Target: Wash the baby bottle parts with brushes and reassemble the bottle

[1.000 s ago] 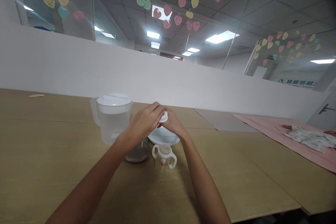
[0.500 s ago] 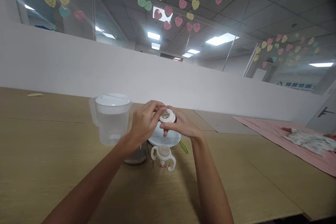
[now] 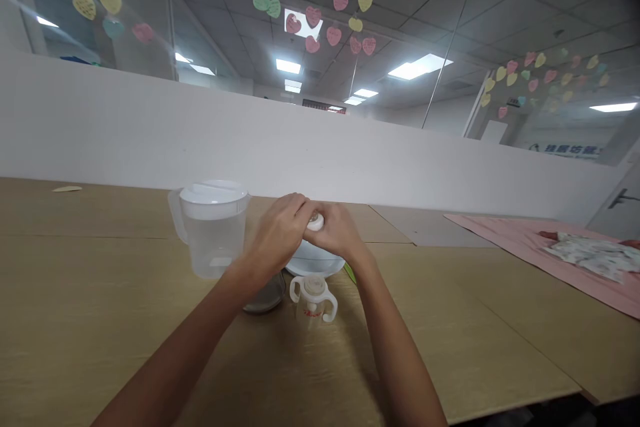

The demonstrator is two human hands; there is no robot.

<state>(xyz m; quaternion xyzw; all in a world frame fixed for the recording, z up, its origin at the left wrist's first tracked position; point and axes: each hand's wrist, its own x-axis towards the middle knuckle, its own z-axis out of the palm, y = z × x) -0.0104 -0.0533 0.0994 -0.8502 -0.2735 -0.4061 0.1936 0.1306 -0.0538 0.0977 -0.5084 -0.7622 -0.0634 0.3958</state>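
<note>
Both hands meet above the plate, closed around a white baby-bottle collar with a clear teat. My left hand grips it from the left, fingers bent over the top. From the other side my right hand wraps it, hiding most of the ring. Below stands a clear baby bottle with two white handles and red print, upright on the table. A pale plate lies behind the bottle. Beside my left wrist is a clear round vessel with a dark base, partly covered by my forearm.
A lidded clear pitcher stands left of my hands. Part of a green handle shows at the plate's right. On the far right, a white patterned cloth item lies on a pink sheet. A low white wall runs behind the table.
My hands have closed further over the collar, the right hand now covering more of it. The view has shifted slightly. Bottle, plate and pitcher stay in place.
</note>
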